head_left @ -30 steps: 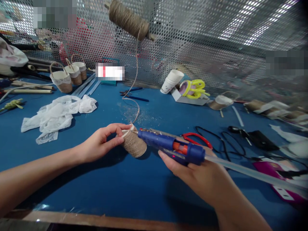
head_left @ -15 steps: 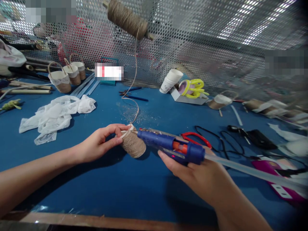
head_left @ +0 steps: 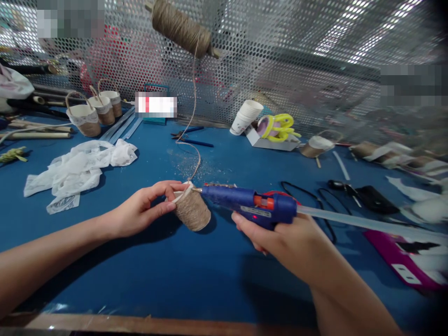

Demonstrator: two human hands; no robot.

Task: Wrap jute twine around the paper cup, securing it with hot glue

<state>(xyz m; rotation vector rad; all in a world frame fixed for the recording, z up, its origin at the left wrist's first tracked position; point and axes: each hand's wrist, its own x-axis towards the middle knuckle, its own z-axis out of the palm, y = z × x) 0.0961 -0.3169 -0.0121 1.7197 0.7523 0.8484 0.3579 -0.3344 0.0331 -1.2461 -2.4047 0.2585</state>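
Note:
My left hand [head_left: 149, 207] grips the rim of a small paper cup [head_left: 193, 211] wrapped in brown twine, tilted with its mouth toward me and the left. Thumb outside, the other fingers partly hidden at the rim. My right hand [head_left: 280, 238] is closed round a blue glue gun [head_left: 238, 198], a clear glue stick [head_left: 350, 217] sticking out of its back. The gun's metal tip is at the twine near the cup's rim; whether it touches I cannot tell. A strand of twine [head_left: 194, 93] runs from the cup up to a large spool [head_left: 180, 28].
Blue-handled pliers [head_left: 196, 141] lie behind the cup. White lace [head_left: 75, 165] is heaped at left, with several finished twine baskets [head_left: 86, 122] behind. Stacked paper cups [head_left: 245, 116] and a white box [head_left: 271, 140] stand at the back. A black cord [head_left: 308, 196] and a purple item [head_left: 388, 256] lie right.
The glue gun has tilted to a more level pose, its tip now showing at the rim. The cup stays in my left hand. The whole view has shifted slightly.

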